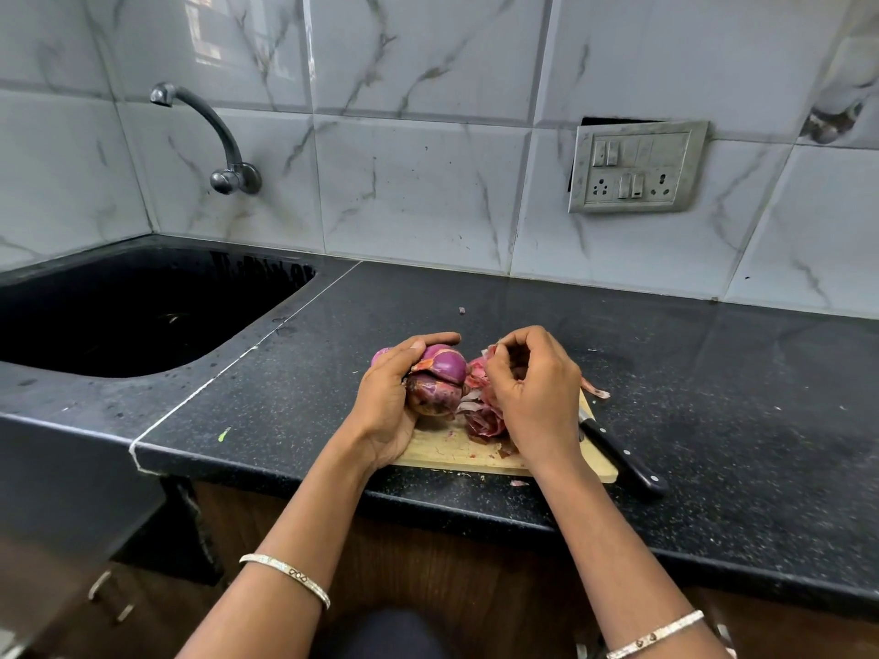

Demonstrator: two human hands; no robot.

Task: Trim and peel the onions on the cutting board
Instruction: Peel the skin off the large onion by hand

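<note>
Left hand [385,406] grips a double onion [440,380] above the cutting board [456,451]; right hand [532,387] pinches loose skin [483,416]. Peeling looks partway; dry skin remains. Knife [623,456] idle.

Home kitchen; black sink [142,297], wall tap [209,135], marble tiles [418,183], granite counter [713,373]

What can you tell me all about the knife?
The knife lies flat at the right edge of the wooden cutting board, partly on the black counter. Its handle looks like dark plastic or wood with small silver rivets and points toward the person. Only a short bit of shiny blade shows; the rest is hidden behind the right hand. Neither of the hands holds it.
</note>
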